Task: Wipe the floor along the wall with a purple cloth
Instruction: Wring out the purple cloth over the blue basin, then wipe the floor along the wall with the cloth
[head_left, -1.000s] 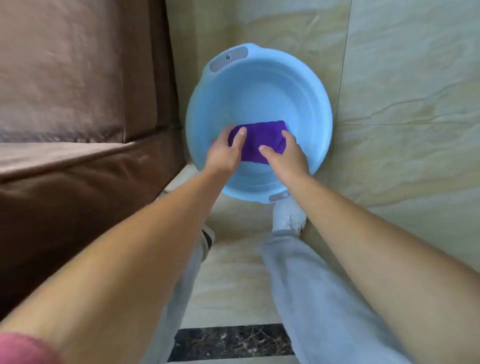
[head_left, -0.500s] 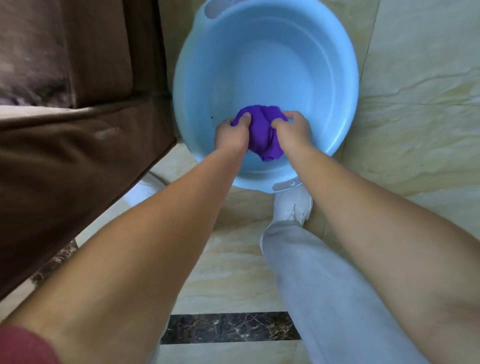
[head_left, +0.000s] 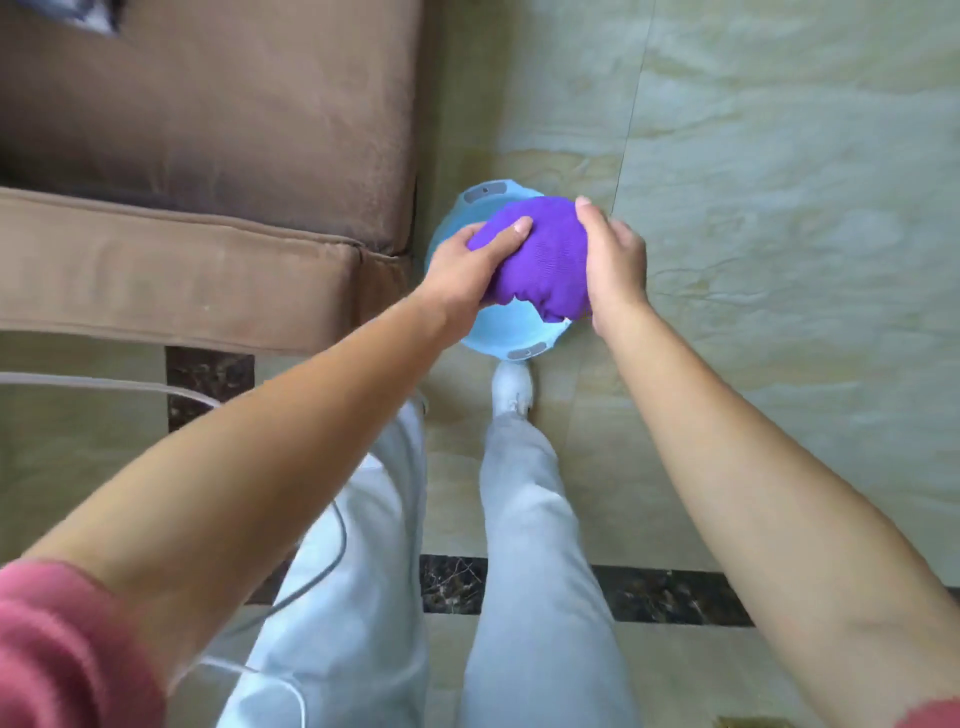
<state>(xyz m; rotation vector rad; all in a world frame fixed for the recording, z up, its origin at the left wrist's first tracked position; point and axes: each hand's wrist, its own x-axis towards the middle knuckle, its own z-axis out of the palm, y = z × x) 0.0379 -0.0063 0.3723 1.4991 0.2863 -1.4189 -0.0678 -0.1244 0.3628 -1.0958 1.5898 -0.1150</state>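
A vivid purple knitted cloth (head_left: 540, 260) over a pale blue round plastic basin (head_left: 506, 332) with grey handle tabs. Beige marbled floor tiles (head_left: 779, 208) carry a dark brown speckled stone strip (head_left: 670, 595). Brown suede sofa (head_left: 208, 156), light blue-grey trousers (head_left: 524, 519), white shoe (head_left: 511, 387), pink-red sleeve (head_left: 62, 649).

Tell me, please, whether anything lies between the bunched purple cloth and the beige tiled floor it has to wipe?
Yes. The purple cloth, gripped by the left hand and right hand, hangs directly over the round light-blue plastic basin. The beige tiled floor to its right looks bare; no wall edge is identifiable.
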